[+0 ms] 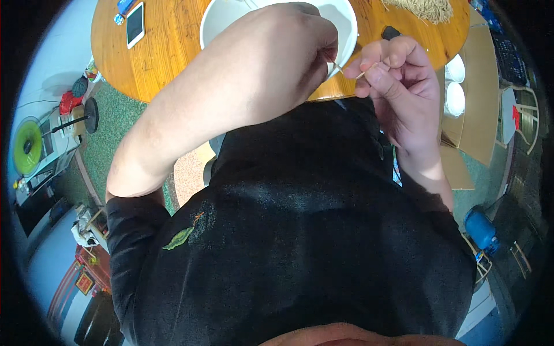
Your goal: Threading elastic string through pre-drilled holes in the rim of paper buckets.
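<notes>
My left hand reaches across the near side of a white basin, its fingers curled closed and partly hidden behind the back of the hand. Just right of the basin, my right hand is closed in a pinch. A thin straw-coloured strand shows at the right fingertips, and another bit of strand comes out of the left fingers. Whether these are one piece I cannot tell. A bundle of similar straw-coloured strands lies at the far right of the wooden table.
A white phone lies at the table's far left. Beyond my right hand sits a small black object. Right of the table are an open cardboard box and white round items. A green fan stands at left.
</notes>
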### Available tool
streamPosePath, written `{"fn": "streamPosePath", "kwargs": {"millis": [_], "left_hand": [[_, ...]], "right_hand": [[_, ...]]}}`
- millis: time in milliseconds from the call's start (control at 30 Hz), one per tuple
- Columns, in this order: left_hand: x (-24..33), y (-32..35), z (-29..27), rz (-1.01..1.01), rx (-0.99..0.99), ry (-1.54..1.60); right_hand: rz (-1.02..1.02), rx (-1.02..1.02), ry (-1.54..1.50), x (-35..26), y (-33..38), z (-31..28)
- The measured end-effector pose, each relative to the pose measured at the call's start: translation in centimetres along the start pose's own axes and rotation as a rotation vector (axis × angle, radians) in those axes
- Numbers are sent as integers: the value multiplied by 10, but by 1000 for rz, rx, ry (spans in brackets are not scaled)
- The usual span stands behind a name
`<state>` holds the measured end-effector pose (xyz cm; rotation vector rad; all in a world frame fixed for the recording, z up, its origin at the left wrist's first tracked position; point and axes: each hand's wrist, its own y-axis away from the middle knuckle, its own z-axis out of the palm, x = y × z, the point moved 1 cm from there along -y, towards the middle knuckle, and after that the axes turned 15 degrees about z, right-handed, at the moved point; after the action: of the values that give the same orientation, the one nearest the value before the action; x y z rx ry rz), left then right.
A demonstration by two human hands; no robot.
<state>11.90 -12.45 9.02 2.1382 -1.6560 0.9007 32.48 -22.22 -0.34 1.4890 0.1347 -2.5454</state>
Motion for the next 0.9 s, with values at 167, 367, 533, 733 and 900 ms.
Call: {"fn": "streamPosePath", "kwargs": {"millis": [167,367,533,733,900], "left_hand": [[-20,15,28,69,110,-202],[-14,18,27,13,148,-163],[-6,20,21,-50,218,46],[-14,17,37,35,258,153],[-18,17,31,-47,220,279]], "right_hand": [[-3,-87,-149,17,-6,-12],[-20,-32,-177,15,-6,-11],[-130,50,-37,7,-10,-4],[-114,58,-104,8,-15,1],[-72,85,-177,9,-12,0]]}}
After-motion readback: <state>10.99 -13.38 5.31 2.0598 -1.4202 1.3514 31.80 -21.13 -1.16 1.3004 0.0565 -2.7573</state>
